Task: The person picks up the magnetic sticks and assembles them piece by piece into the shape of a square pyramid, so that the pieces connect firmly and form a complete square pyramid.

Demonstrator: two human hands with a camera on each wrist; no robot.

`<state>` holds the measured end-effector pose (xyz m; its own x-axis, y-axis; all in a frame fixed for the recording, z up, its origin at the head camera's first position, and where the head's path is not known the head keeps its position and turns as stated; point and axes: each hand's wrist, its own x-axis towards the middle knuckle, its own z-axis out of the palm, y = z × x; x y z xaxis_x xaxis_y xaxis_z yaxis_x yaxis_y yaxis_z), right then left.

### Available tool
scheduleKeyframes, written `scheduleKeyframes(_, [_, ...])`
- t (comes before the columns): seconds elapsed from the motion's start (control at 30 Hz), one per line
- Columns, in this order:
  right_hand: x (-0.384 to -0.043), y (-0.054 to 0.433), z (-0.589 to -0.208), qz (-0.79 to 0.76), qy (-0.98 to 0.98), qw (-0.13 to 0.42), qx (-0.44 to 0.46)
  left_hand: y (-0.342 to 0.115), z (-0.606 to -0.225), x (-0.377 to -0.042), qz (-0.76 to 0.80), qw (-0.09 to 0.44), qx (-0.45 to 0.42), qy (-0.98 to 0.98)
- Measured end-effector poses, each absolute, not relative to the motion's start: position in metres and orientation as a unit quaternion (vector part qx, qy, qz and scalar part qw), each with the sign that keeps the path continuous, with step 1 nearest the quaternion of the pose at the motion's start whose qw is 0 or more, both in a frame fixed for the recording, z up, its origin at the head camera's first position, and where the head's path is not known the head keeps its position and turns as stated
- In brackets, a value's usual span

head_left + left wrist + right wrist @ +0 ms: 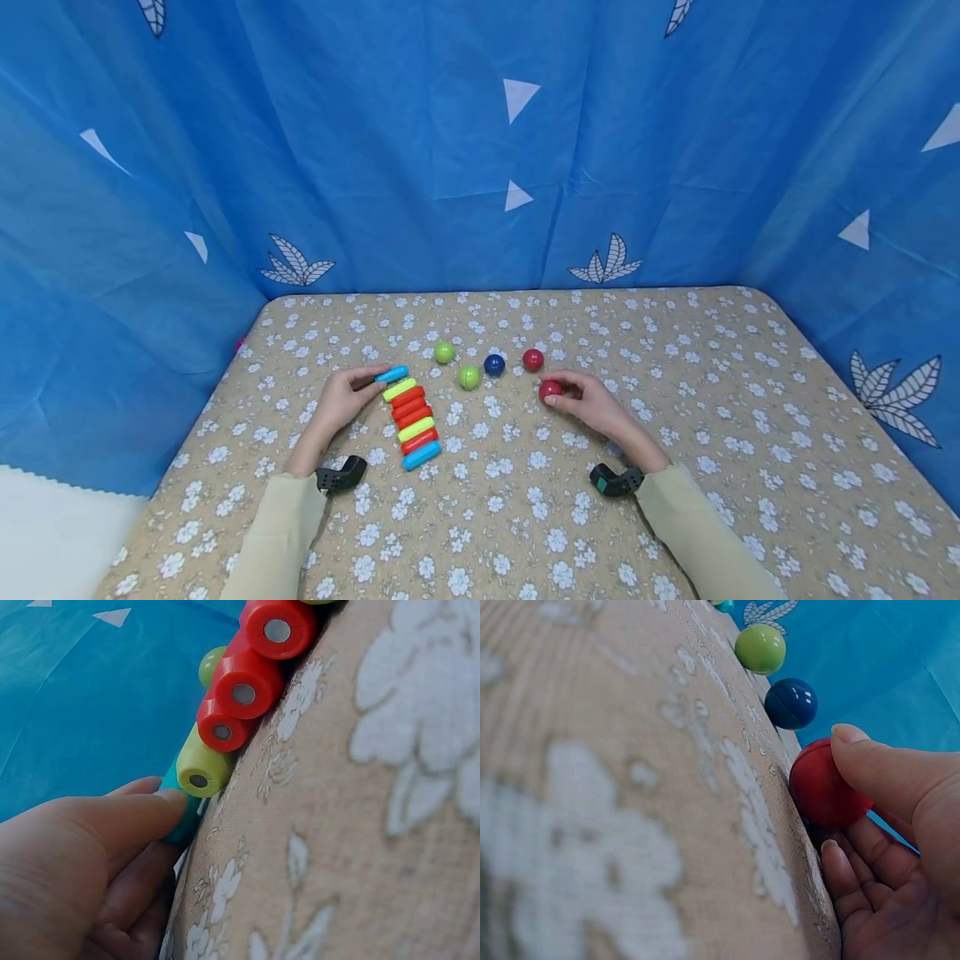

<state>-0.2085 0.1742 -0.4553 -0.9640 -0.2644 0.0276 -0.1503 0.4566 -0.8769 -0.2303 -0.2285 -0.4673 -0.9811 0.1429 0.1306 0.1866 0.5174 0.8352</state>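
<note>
On the flowery tablecloth [675, 500], the left hand [341, 402] pinches a blue plastic stick [392, 374] lying crosswise atop the row; the right hand [588, 402] grips a red ball [550, 388].

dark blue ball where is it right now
In the head view the dark blue ball sits mid-table, between a green ball on its left and a red ball on its right, untouched by either hand.

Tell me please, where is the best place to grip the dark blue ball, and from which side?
Probably from above, fingertips on opposite sides at its widest part. The dark blue ball is round and smooth and sits free on the tablecloth, with a gap to the green ball and the red ball.
</note>
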Motion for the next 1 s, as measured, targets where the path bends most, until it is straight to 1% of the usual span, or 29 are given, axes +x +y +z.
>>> scheduleKeyframes(0.23, [-0.195,0.165,-0.427,-0.503,0.852,0.062,-0.13,-0.232,-0.462,-0.229,-0.553,0.02,-0.049,-0.832])
scheduleKeyframes(0.47, [-0.208,0.174,-0.454,-0.508,0.851,0.054,-0.126,-0.222,-0.447,-0.229,-0.632,0.042,-0.036,-0.773])
scheduleKeyframes(0.63, [-0.211,0.179,-0.459,-0.512,0.848,0.057,-0.126,-0.204,-0.43,-0.225,-0.645,0.045,-0.045,-0.762])
scheduleKeyframes(0.73, [-0.211,0.18,-0.459,-0.509,0.851,0.057,-0.118,-0.187,-0.422,-0.222,-0.657,0.029,-0.045,-0.752])
scheduleKeyframes(0.9, [-0.21,0.18,-0.46,-0.504,0.853,0.056,-0.124,-0.152,-0.422,-0.209,-0.66,-0.023,-0.033,-0.751])
scheduleKeyframes(1.0, [-0.204,0.174,-0.445,-0.509,0.849,0.057,-0.135,-0.13,-0.426,-0.2,-0.648,-0.051,-0.053,-0.758])
